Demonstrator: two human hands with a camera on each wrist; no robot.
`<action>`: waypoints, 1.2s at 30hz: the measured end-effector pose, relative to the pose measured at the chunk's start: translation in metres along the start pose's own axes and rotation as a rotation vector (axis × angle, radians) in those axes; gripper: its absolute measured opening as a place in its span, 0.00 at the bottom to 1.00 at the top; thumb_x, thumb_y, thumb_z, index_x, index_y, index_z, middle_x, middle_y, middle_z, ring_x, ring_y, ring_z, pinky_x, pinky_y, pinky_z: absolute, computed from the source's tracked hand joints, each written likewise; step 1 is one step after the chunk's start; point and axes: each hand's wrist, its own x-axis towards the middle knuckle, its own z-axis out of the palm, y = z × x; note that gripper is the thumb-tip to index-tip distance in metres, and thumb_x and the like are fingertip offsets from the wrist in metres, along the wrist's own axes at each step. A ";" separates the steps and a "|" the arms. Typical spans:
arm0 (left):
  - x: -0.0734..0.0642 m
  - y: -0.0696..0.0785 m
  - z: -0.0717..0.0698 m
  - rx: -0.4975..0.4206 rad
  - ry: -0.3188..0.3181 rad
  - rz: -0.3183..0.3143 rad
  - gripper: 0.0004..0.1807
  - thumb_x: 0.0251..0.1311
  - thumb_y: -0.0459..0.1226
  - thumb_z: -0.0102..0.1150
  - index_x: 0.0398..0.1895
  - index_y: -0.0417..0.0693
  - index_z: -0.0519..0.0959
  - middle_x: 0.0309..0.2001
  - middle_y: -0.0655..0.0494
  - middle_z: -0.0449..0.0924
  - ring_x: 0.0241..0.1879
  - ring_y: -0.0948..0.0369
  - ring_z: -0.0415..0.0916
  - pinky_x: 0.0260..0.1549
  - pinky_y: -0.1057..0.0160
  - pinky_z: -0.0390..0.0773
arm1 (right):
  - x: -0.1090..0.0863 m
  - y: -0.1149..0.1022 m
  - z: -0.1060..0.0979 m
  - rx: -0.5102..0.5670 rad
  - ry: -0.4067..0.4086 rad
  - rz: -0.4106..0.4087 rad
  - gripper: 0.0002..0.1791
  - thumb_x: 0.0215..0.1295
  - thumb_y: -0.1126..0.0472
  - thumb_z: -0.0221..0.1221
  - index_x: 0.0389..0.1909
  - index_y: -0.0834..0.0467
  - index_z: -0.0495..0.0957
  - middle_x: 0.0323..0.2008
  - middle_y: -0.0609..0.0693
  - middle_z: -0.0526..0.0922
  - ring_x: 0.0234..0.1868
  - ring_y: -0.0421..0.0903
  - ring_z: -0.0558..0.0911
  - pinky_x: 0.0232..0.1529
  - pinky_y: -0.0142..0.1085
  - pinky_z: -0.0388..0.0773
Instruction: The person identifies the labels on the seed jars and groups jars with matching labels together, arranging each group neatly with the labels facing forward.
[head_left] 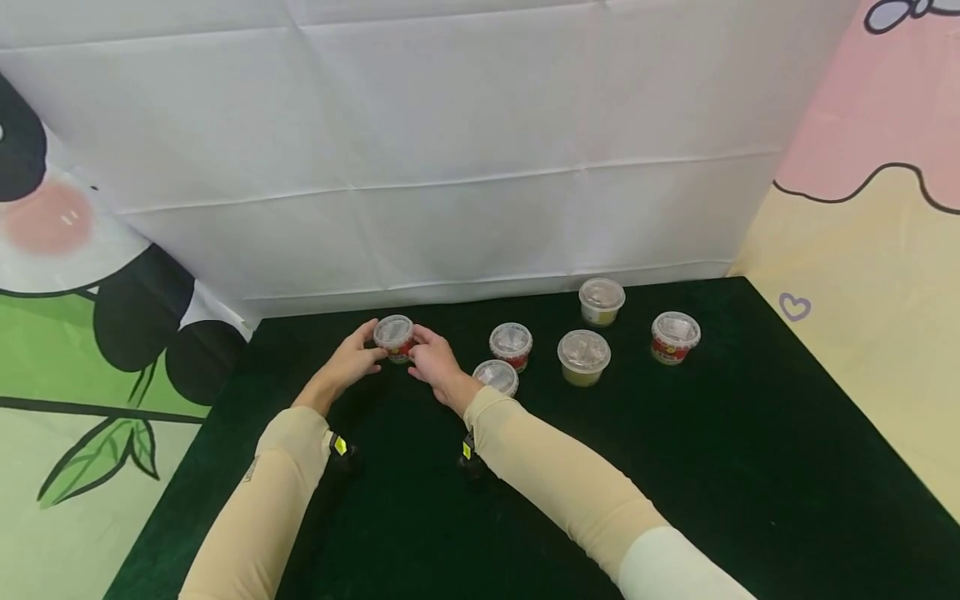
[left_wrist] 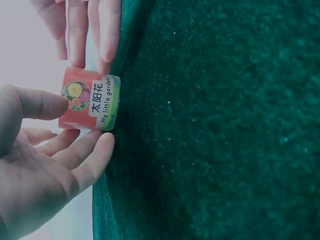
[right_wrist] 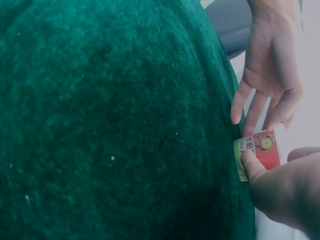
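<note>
My left hand (head_left: pixel 348 365) and right hand (head_left: pixel 438 364) are at either side of a small lidded tub (head_left: pixel 393 336) near the table's back left. Its label (left_wrist: pixel 89 99) is red and green, with flower pictures and the words "My little garden". Seen from the left wrist, the left thumb (left_wrist: pixel 47 105) lies on the label, with the other fingers along the tub's side. In the right wrist view, the right thumb (right_wrist: pixel 254 165) presses the label's lower part. Both hands hold the tub, which appears upright on the cloth; its far side is hidden.
Right of the hands stand two more tubs, a red-labelled one (head_left: pixel 511 345) and one (head_left: pixel 497 377) partly behind the right wrist. Further right are two pale yellowish tubs (head_left: pixel 584 357) (head_left: pixel 602 301) and a red-labelled tub (head_left: pixel 675 337). A white cloth wall (head_left: pixel 465 225) borders the dark green table (head_left: pixel 675 475).
</note>
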 end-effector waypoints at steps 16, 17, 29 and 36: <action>-0.002 0.002 0.003 0.006 -0.033 -0.004 0.39 0.77 0.33 0.44 0.81 0.41 0.37 0.76 0.31 0.46 0.72 0.38 0.56 0.64 0.40 0.69 | -0.005 0.004 -0.004 -0.047 0.021 0.067 0.28 0.77 0.66 0.47 0.76 0.53 0.64 0.72 0.56 0.68 0.70 0.58 0.70 0.59 0.47 0.78; -0.002 0.002 0.003 0.006 -0.035 -0.004 0.38 0.77 0.33 0.44 0.81 0.41 0.37 0.76 0.31 0.46 0.72 0.38 0.56 0.64 0.40 0.69 | -0.005 0.004 -0.005 -0.051 0.019 0.069 0.28 0.77 0.67 0.47 0.76 0.53 0.64 0.72 0.56 0.68 0.70 0.58 0.70 0.60 0.47 0.78; -0.007 -0.001 0.001 0.055 0.001 0.012 0.39 0.79 0.37 0.44 0.81 0.41 0.36 0.76 0.30 0.46 0.72 0.37 0.57 0.63 0.42 0.71 | -0.008 0.003 -0.007 -0.067 0.006 0.045 0.32 0.72 0.73 0.44 0.76 0.57 0.64 0.73 0.57 0.67 0.70 0.57 0.69 0.59 0.47 0.78; -0.019 0.001 -0.001 0.199 0.065 0.098 0.39 0.79 0.43 0.47 0.80 0.37 0.42 0.74 0.29 0.53 0.67 0.34 0.64 0.60 0.40 0.72 | -0.019 -0.001 -0.006 -0.179 -0.043 0.000 0.29 0.75 0.69 0.48 0.75 0.56 0.64 0.71 0.57 0.69 0.66 0.53 0.74 0.58 0.46 0.79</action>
